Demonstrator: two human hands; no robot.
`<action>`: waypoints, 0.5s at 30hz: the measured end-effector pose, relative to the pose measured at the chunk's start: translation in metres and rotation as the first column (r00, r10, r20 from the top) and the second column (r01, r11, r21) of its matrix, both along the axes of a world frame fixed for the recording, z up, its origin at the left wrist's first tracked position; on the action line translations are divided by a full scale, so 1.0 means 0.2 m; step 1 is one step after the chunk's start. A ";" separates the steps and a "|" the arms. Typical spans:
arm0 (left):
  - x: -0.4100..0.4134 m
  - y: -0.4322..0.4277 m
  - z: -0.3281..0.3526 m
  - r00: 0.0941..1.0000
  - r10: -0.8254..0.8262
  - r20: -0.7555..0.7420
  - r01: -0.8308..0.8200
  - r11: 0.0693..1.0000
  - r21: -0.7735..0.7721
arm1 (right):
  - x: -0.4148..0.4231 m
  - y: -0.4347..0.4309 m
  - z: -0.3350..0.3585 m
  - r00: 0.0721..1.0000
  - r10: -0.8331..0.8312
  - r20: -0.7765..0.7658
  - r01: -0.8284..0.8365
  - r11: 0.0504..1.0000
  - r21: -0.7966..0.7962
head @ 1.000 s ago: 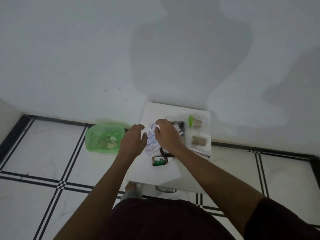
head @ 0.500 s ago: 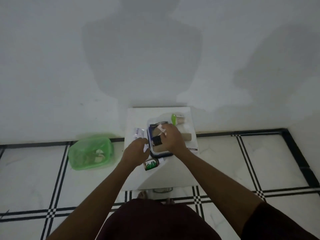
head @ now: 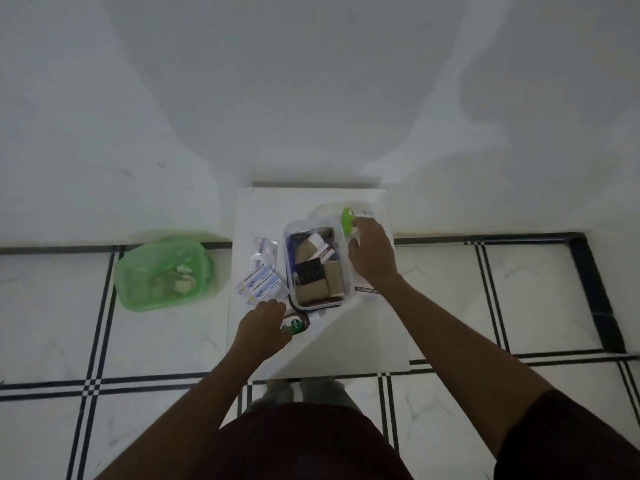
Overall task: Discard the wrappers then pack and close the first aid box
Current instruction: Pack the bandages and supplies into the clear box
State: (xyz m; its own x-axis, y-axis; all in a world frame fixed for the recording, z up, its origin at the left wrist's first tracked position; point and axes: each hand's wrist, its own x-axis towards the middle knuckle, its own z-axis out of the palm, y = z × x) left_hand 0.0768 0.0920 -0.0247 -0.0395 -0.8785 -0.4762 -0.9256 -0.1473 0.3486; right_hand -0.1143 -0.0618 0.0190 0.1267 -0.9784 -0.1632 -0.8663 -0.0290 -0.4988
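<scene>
A clear first aid box (head: 341, 271) stands open on a small white table (head: 360, 344), holding brown rolls and a dark blister pack. Bandage packets (head: 259, 283) and a clear wrapper (head: 265, 249) lie to its left. My left hand (head: 263, 329) rests at the box's near left corner, fingertips touching a small green-labelled bottle (head: 296, 323). My right hand (head: 372, 258) lies over the box lid (head: 365, 291) to the right of the box. Its fingertips reach a green-capped bottle (head: 347, 218). Neither hand has closed on anything.
A green bin (head: 138, 268) with scraps inside stands on the tiled floor, left of the table. The table backs onto a white wall. My feet (head: 304, 389) are at its near edge.
My left hand let go of the packet and dropped toward the small bottle. My right hand left the inside of the box and moved right to the green-capped bottle. The camera view shifted.
</scene>
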 end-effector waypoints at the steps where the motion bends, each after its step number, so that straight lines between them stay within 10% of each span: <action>1: -0.01 0.00 -0.02 1.000 -0.014 0.010 0.014 1.000 -0.012 | -0.01 -0.04 -0.02 1.000 0.019 -0.016 -0.019 1.000 -0.015; 15: -0.10 0.06 -0.19 0.990 -0.084 0.115 0.083 0.996 0.020 | -0.08 -0.37 -0.33 0.903 0.286 -0.322 -0.295 0.955 0.021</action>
State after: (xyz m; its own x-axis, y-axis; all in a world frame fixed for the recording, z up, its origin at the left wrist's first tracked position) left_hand 0.0576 0.1034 -0.0626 -0.0564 -0.8671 -0.4949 -0.9688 -0.0723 0.2372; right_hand -0.1298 -0.1351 -0.0472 0.3517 -0.9109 -0.2157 -0.9298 -0.3131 -0.1936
